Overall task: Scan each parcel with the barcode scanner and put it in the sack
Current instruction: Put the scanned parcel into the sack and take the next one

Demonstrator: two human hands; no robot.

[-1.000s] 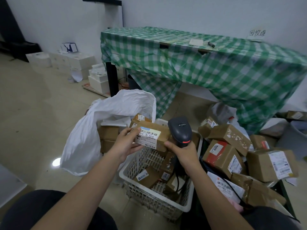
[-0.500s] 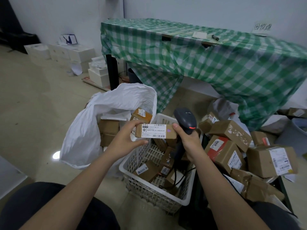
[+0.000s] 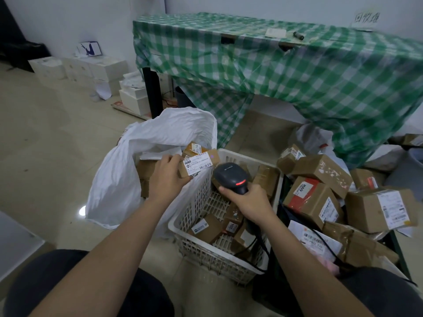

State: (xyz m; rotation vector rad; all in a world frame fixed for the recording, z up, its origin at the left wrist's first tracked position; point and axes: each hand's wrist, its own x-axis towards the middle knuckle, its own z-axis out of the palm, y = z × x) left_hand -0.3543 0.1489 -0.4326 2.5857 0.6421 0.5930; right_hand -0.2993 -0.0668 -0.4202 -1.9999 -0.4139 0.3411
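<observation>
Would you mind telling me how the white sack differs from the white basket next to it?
The sack is soft, crumpled cloth-like material, while the basket is rigid plastic lattice. The sack slumps with its mouth open and irregular; the basket keeps a rectangular rim. The scanner's cable trails into the basket, not the sack. Both are white, stand on the floor and hold brown parcels.

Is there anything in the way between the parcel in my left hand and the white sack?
Nothing visible. The left hand holds the parcel right at the mouth of the sack, which is open, with other boxes already inside.
</observation>
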